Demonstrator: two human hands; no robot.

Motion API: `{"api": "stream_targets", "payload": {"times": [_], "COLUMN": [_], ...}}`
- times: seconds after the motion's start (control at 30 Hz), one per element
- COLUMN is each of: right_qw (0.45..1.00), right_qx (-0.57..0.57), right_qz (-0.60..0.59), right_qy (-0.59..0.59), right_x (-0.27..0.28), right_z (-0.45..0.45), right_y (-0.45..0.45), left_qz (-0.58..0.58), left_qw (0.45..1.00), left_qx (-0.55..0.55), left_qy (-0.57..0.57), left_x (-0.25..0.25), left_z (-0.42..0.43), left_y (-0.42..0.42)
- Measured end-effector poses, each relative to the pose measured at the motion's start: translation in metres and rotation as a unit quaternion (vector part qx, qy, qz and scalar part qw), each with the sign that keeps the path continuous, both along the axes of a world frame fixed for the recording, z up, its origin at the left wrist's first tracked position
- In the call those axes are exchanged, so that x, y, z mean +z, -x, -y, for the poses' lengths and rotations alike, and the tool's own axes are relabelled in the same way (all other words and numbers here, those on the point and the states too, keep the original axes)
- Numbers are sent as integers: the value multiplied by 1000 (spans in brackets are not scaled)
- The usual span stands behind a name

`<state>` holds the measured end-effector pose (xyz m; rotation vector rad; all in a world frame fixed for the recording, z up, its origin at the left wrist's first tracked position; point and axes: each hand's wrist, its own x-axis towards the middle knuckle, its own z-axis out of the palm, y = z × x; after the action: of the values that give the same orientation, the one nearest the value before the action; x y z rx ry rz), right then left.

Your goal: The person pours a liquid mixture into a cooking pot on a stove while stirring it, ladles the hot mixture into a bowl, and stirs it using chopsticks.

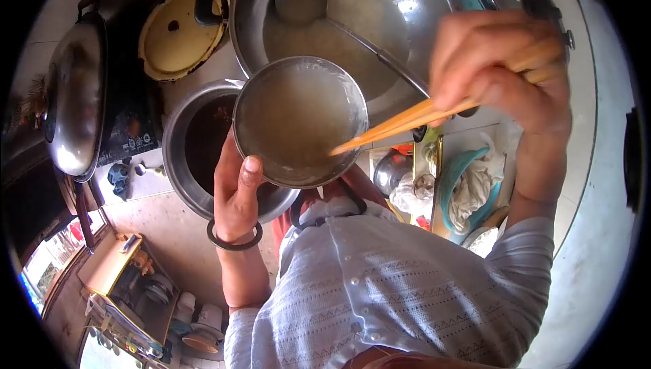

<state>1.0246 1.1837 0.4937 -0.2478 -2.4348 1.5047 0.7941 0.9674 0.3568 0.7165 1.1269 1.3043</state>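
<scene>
My left hand [237,193] grips a metal bowl [298,176] at its near left side, thumb over the rim. Cloudy, brownish liquid [291,118] fills much of the bowl. My right hand [495,71], slightly blurred, is closed around wooden chopsticks [393,124]; their tips reach into the bowl at its right side. Beyond the bowl sits a large wok [424,3] with cloudy liquid. A ladle [352,33] rests in it, its handle running toward my right hand. Below and left of the bowl stands a metal pot [178,189] with dark contents, partly hidden.
On the left a domed metal lid [78,98] stands upright beside a black cooktop [129,108]. A worn cream-coloured lid [180,33] lies near the wok. To the right is a teal basin [447,182] with white cloth. A cabinet with dishes [146,288] is at lower left.
</scene>
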Motion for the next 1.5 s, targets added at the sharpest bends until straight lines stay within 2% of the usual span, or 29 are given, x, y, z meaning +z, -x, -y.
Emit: {"api": "stream_targets", "payload": {"times": [0.03,0.07,0.13,0.23,0.37,0.43,0.47,0.57,0.7,0.73,0.83,0.97,1.07,1.2,1.33,1.43,1.5], "right_qw": [1000,999,998,999,996,998,999,998,990,996,997,980,992,967,970,962,922], "right_qx": [16,-21,-56,-32,-73,-49,-4,-45,-139,-89,-62,-180,-127,-250,-223,-244,-340], "right_qz": [-15,-1,5,-2,-15,40,24,-35,17,3,-31,36,-2,41,82,108,163], "right_qy": [-18,36,32,7,-49,-22,-32,-15,10,22,-28,-74,-24,-10,-47,-58,-84], "right_x": [-2,-8,-6,1,-10,6,11,-4,0,-1,-1,5,9,11,36,44,54], "right_z": [3,9,7,10,26,19,16,37,34,30,41,42,44,59,59,56,56], "right_y": [7,7,-2,-8,4,-13,-16,2,-11,-18,-3,-4,-7,0,-2,1,14], "left_qz": [-6,-11,-8,11,17,20,23,30,15,15,13,7,3,2,4,3,3], "left_qw": [1000,1000,1000,1000,1000,1000,999,999,999,999,999,999,998,999,998,997,997], "left_qx": [3,6,12,26,17,14,18,23,36,38,38,40,46,42,54,66,63], "left_qy": [-3,-8,-6,8,16,18,21,29,15,20,32,30,33,22,29,42,41], "left_x": [-2,-7,-7,-1,0,0,0,1,2,2,1,5,5,3,4,5,6], "left_z": [1,2,3,3,4,5,6,6,5,5,5,3,2,2,1,0,-1], "left_y": [0,1,1,-4,-4,-3,-4,-7,-7,-7,-9,-8,-12,-10,-11,-15,-16]}}
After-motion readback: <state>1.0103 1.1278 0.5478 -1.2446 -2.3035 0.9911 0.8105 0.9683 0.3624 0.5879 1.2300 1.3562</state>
